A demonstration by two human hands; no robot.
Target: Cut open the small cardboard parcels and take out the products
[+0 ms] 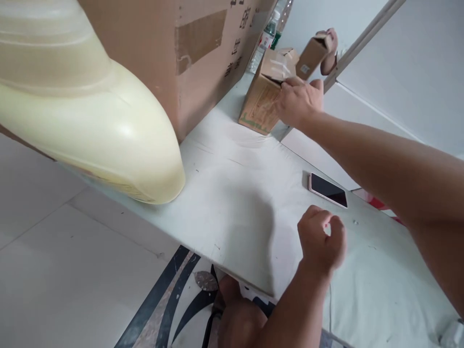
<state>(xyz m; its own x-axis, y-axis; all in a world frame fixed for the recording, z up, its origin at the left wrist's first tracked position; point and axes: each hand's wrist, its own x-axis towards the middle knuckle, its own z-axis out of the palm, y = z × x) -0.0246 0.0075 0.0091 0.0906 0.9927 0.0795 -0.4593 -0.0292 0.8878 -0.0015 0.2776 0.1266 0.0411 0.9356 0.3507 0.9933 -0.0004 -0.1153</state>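
My right hand (299,100) reaches to the far side of the table, its fingers curled at the upper edge of a small cardboard box (259,104). That box stands upright, with clear tape over its top and green print near its base. The fingertips are partly hidden against the box. My left hand (322,237) hovers over the table nearer to me, fingers curled into a loose fist with nothing visible in it. Just beyond it a phone (329,190) with a dark screen lies at the table's far edge.
A large cream plastic jug (108,125) fills the left foreground. Behind it stands a big taped carton (145,53). Plastic bottles (266,41) stand behind the small box. A mirror-like panel (315,19) reflects the box and hand. A pale cloth covers the table (232,193).
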